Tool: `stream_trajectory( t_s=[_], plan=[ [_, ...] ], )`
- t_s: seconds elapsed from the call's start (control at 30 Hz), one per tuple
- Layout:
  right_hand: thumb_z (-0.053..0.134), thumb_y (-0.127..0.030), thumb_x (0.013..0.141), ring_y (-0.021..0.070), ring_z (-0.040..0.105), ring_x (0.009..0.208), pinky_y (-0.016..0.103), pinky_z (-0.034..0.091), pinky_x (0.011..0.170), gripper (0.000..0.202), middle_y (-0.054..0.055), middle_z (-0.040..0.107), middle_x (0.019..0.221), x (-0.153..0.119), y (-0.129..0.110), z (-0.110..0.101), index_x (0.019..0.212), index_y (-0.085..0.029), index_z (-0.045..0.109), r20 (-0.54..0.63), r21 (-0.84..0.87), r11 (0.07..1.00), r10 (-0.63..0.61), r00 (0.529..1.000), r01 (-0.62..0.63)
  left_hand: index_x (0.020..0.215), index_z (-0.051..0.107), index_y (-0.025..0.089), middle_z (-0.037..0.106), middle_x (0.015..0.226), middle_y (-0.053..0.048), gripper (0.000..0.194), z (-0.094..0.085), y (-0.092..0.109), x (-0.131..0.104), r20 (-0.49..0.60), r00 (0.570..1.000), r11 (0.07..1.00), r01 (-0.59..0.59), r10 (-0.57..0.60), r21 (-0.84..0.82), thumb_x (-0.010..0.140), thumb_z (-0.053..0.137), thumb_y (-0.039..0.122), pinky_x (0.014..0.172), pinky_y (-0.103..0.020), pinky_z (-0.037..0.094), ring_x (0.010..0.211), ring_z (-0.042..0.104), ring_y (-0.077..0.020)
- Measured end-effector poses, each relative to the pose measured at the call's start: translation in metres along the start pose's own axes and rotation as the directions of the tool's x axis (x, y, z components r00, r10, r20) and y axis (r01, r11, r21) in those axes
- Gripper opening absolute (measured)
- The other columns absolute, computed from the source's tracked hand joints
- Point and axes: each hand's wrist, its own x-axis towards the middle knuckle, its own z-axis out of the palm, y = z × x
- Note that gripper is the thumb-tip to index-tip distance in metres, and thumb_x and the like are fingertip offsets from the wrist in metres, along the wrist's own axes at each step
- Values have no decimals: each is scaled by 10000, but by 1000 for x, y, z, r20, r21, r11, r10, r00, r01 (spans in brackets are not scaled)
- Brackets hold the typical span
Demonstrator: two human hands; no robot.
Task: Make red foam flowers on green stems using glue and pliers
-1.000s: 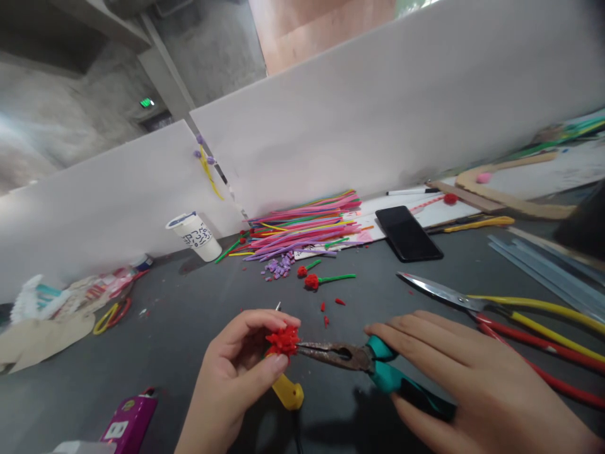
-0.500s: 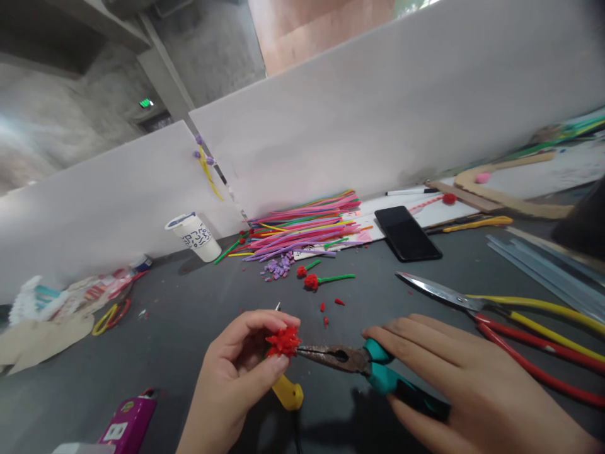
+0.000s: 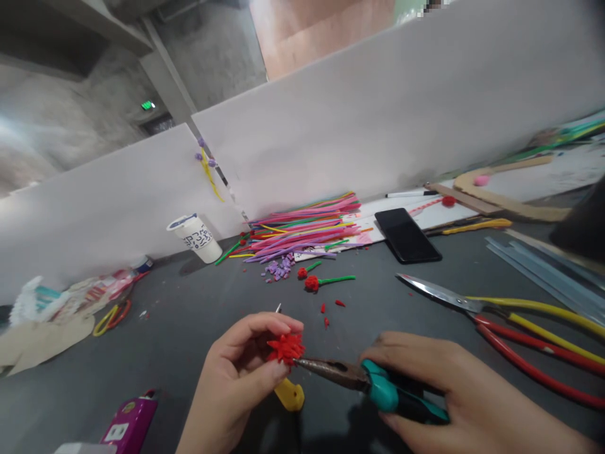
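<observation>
Red spiky flower head [image 3: 286, 348] was up in the left hand [image 3: 241, 375], low in the middle of the view over the dark table [image 3: 189, 315], thumb and fingers clamped on it. Right hand [image 3: 449, 381] was wrapped round the grips of some teal-and-black pliers [image 3: 382, 386], jaws pretty much together, with the tip right up against the lower right edge of the red thing. Couldn't tell if it actually had hold of a spike, too tiny to see.

Some yellow handle [image 3: 290, 397] was poking out just below the left hand. Past the pliers were a few loose red bits [image 3: 339, 303], then two small red flowers on green stems [image 3: 312, 284], then a scatter of purple pieces [image 3: 280, 268] in front of a big pile of colored sticks [image 3: 307, 234]. Big scissors [image 3: 437, 292] with yellow and red handles lay beyond the right hand, and a black phone [image 3: 408, 235] was behind those.
</observation>
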Motion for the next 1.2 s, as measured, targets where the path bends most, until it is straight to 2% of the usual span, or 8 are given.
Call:
stream_trajectory(
  t_s=[0.17,0.3,0.37,0.47,0.6,0.8,0.97,1.2],
  plan=[
    [539,-78,696,126,584,654,208,403,547,193,-31,641,750,0,-2,-2,782,-220,638,90,34,998,52,995,-55,749,798,245,802,847,-10,203,-2,0,1,38,999,999,34,-32,-30,586,797,123,681,-188,539,757,681,-152],
    [540,-91,717,131,604,650,216,437,563,144,-10,641,734,-2,1,-2,723,-217,609,-82,-73,995,-76,994,70,758,800,235,806,839,-14,211,-2,0,3,50,997,996,67,-64,-53,576,803,128,694,-175,529,774,687,-149],
    [540,-85,692,142,621,650,224,465,572,157,2,656,739,-3,4,-1,723,-220,612,-220,-168,974,-188,957,153,767,800,229,807,844,-20,208,-2,-1,4,63,995,995,81,-77,-60,580,803,135,708,-182,528,791,689,-155],
    [510,-99,707,156,638,629,240,503,570,217,20,698,755,-4,6,0,789,-227,665,-377,-307,922,-345,860,235,779,803,218,805,851,-33,208,-3,-1,6,92,989,989,127,-120,-76,583,808,148,711,-199,529,778,684,-159],
    [468,-108,753,174,677,665,268,552,630,302,41,744,814,-1,5,0,899,-206,713,-440,-411,876,-433,787,252,795,805,203,799,865,-47,207,-4,-2,6,101,983,984,161,-152,-80,597,808,140,693,-195,514,763,670,-152],
    [507,-135,717,152,674,664,240,548,583,235,0,714,795,0,7,1,816,-254,683,-425,-282,943,-285,859,174,856,791,195,797,943,-78,186,-7,0,4,141,974,973,197,-180,-118,676,785,241,756,-226,516,852,683,-189],
    [531,-165,737,187,698,841,304,564,765,325,34,725,949,-4,10,4,1004,-243,698,-455,-337,929,-301,838,151,814,774,216,791,921,-38,77,-7,1,4,86,981,975,182,-172,-131,753,728,209,747,-199,511,851,680,-164],
    [490,-133,742,173,683,787,269,548,697,301,31,717,904,-2,9,5,935,-258,684,-451,-276,942,-301,840,189,760,765,220,779,932,-34,117,-2,3,1,14,993,987,117,-116,-115,650,780,187,762,-226,501,864,660,-181]
  ],
)
